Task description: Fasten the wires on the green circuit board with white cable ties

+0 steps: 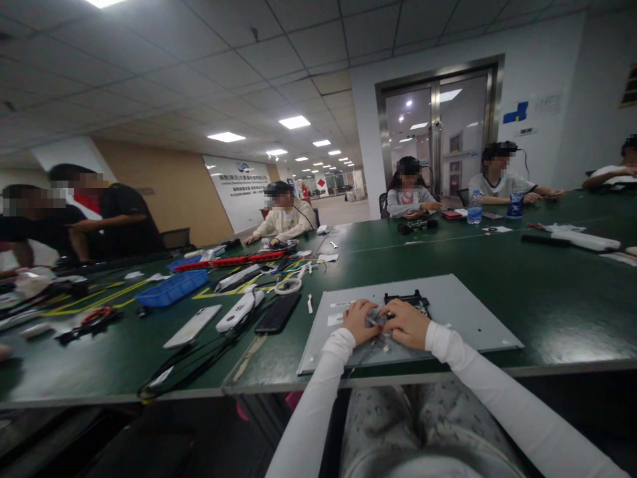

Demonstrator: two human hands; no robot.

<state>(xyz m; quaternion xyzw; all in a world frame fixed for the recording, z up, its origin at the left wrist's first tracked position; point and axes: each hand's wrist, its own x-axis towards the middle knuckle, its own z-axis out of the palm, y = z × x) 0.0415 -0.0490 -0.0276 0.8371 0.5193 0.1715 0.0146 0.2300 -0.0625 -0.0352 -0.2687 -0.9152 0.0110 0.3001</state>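
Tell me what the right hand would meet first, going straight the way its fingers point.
Probably the small grey piece between the hands, then the left hand; whether the right hand already touches it is unclear.

A grey tiled ceiling (223, 56) is lit by rectangular light panels (294, 122). At left, a tan wall (159, 182) is followed by a white sign (236, 207) printed with a blue logo (243, 167) and dark lettering (245, 182). At right, glass double doors (458, 136) framed in metal are set into a white wall (545, 143). Pale floor (336, 209) is seen beyond large green tabletops (458, 255).
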